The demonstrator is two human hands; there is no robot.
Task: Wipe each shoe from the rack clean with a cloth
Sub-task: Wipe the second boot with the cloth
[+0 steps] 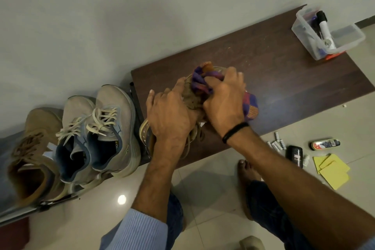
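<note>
Brown, dusty-looking shoe (192,97) sits on the dark wood desk (274,71), long axis diagonal: heel at the near-left edge by the rack (30,210), toe pointing away toward the wall. Left grip (170,115) is curled over the mid-upper by the laces, pinning it. Right grip (225,99) is clenched round a bunched purple checked cloth (199,81) pressed on the toe end, so the heel half lies back toward the left grip and strokes likely need to run that way; grey pair (109,111) and tan shoe (34,138) wait on the rack.
</note>
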